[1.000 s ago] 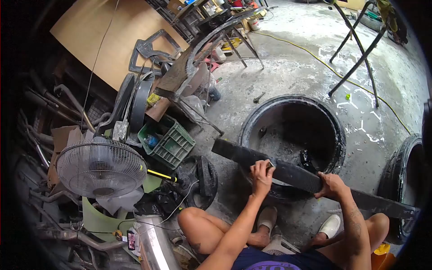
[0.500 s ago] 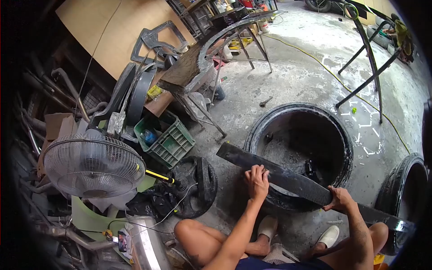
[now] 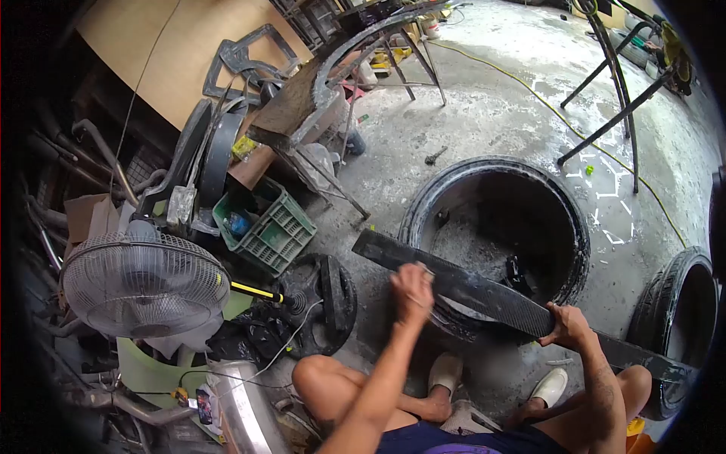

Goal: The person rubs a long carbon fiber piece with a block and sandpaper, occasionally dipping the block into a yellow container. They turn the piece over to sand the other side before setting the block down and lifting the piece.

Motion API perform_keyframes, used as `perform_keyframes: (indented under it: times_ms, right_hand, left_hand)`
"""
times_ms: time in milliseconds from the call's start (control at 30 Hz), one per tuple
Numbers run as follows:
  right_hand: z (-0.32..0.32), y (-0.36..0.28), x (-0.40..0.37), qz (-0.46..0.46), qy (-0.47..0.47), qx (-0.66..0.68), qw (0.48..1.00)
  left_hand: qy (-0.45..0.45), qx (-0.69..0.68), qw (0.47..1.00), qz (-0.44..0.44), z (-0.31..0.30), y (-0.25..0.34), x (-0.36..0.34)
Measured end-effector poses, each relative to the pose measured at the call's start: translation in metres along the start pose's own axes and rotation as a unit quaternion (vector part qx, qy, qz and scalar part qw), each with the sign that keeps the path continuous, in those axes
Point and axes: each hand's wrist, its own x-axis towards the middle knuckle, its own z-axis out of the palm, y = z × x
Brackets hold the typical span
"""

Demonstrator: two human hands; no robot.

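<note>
A long dark panel [image 3: 484, 299] with a carbon-fibre-like weave lies slantwise over the near rim of a big upright-opening tyre [image 3: 423, 219]. My right hand [image 3: 566, 325] is closed around the panel's lower edge, right of its middle. Near its left part, my left hand [image 3: 412, 291] is closed with curled fingers at the panel's near edge. Something small and pale shows at those fingertips, too small to name. Whether these fingers touch the panel is hard to tell. Inside the tyre lies a small black object [image 3: 518, 274].
Another tyre [image 3: 673, 333] stands at the right, by the panel's far end. To the left are a fan [image 3: 147, 284], a green crate [image 3: 272, 234] and a round black base [image 3: 321, 303]. Metal stand legs [image 3: 620, 125] and a yellow cable [image 3: 522, 79] are farther back.
My left hand has shifted left and down along the panel's near edge. My right hand keeps its hold. The whole view has shifted slightly.
</note>
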Motion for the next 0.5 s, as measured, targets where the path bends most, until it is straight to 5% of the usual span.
perform_keyframes:
  times_ms: [67,167,200,267,333,500]
  right_hand:
    - [0.001,-0.002,-0.003,0.004,0.002,0.005,1.000]
    - [0.000,-0.006,-0.004,0.005,0.010,-0.016,1.000]
    - [-0.001,-0.005,-0.002,0.003,0.014,-0.017,1.000]
    - [0.000,-0.003,0.000,0.003,-0.002,-0.030,1.000]
    - [-0.001,-0.006,-0.001,0.009,0.005,-0.016,1.000]
    - [0.002,-0.004,-0.004,-0.005,0.016,-0.014,1.000]
  left_hand:
    - [0.037,0.000,0.996,-0.079,-0.004,-0.051,0.026]
    - [0.099,0.062,0.976,-0.185,0.007,-0.044,0.029]
    - [0.079,0.065,0.979,-0.177,0.020,-0.024,0.016]
    - [-0.035,0.055,0.998,-0.008,0.017,0.047,-0.020]
    - [-0.004,0.003,1.000,0.010,0.037,0.035,-0.028]
    - [0.036,0.025,0.993,-0.111,-0.006,-0.067,0.049]
